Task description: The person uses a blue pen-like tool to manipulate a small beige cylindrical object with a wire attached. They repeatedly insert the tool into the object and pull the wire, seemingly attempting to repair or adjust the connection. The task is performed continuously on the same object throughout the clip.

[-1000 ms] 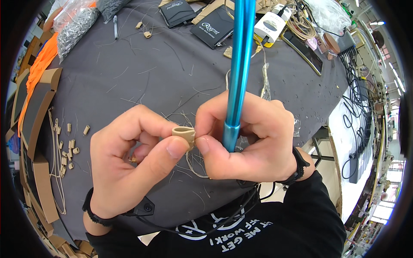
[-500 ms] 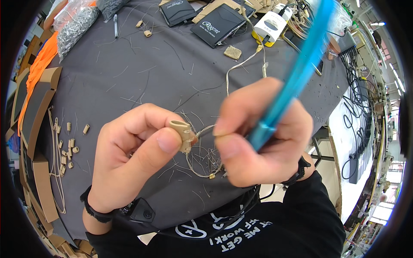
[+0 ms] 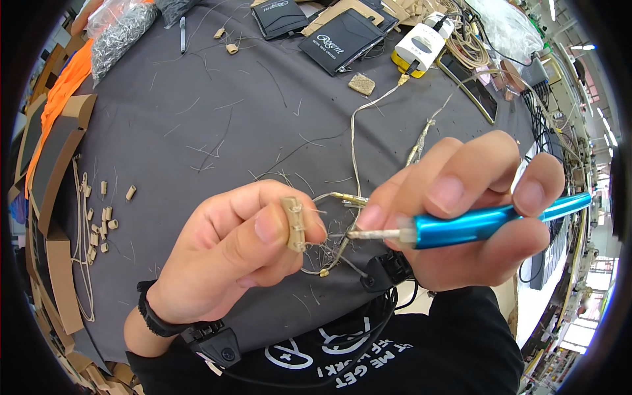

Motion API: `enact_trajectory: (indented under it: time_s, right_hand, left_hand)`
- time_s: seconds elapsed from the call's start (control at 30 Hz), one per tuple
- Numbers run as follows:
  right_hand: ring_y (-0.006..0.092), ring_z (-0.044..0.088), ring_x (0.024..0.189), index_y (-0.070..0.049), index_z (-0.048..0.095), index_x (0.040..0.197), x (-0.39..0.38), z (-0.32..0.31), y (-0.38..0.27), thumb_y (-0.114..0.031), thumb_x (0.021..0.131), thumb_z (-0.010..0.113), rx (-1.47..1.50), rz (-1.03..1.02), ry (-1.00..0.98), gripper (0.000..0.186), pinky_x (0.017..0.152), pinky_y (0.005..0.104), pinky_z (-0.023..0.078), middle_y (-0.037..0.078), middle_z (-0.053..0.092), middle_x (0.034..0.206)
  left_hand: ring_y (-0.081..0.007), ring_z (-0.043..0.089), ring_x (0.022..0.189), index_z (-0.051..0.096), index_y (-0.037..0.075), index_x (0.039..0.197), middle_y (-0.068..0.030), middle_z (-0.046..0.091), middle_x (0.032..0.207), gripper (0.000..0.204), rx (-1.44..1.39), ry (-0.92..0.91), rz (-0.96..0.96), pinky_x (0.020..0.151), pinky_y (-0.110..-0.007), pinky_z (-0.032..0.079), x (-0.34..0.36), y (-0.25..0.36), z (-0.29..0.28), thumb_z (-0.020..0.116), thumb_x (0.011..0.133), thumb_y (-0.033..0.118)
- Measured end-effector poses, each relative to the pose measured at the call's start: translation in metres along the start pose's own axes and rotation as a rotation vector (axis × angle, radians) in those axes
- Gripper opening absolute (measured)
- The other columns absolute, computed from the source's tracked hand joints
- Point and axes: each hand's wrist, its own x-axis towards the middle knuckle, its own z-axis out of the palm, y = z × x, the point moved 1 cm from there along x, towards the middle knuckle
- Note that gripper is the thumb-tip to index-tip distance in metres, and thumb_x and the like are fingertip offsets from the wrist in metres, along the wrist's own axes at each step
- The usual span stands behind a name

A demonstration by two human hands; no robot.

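Observation:
Between the thumb and fingers of my left hand (image 3: 247, 237) is a small beige stitched tube (image 3: 294, 224), held upright, with a short thread tail at its right side. My right hand (image 3: 471, 197) grips a shiny blue pen-shaped tool (image 3: 461, 230). The tool lies nearly level, its pale collar and narrow rod end pointing left toward the tube but apart from it. Behind the hands, a thin pale cord (image 3: 354, 151) runs down from a white and yellow power adapter (image 3: 421, 45). Thread clippings lie beneath my hands.
Several more beige tubes (image 3: 105, 224) lie at the left beside a looped cord (image 3: 80, 263). Brown cardboard (image 3: 62, 164) lines the left edge. Black wallets (image 3: 342, 41), a beige block (image 3: 361, 84) and a phone (image 3: 471, 89) sit at the back on the grey cloth (image 3: 197, 145).
The blue tool has swung from nearly upright to nearly level, and my right fingers have spread along it. My left hand has turned the tube, so its stitched side faces up.

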Motion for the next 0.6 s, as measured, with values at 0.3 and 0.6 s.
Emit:
enact_trajectory:
  time_s: [0.3,0.6]
  right_hand:
    - [0.0249,0.055,0.06,-0.01,0.026,0.1,-0.004,0.001,-0.004,-0.032,0.087,0.028,0.109,0.134,-0.006,0.026,0.057,0.046,0.053,0.018,0.043,0.086]
    - [0.0174,0.048,0.042,-0.006,0.032,0.095,0.007,0.007,-0.006,-0.013,0.081,0.044,0.151,0.495,0.197,0.02,0.038,0.0298,0.047,0.011,0.048,0.061]
  left_hand:
    - [-0.002,0.025,0.039,0.041,0.006,0.078,0.0061,0.028,0.05,0.035,-0.004,0.049,-0.023,0.046,-0.021,0.026,0.0,-0.002,0.004,0.052,0.078,0.04]
    - [-0.0019,0.025,0.039,0.043,0.006,0.071,0.0041,0.035,0.055,0.031,0.264,0.289,0.154,0.046,-0.019,0.024,-0.002,0.002,-0.002,0.054,0.077,0.034]
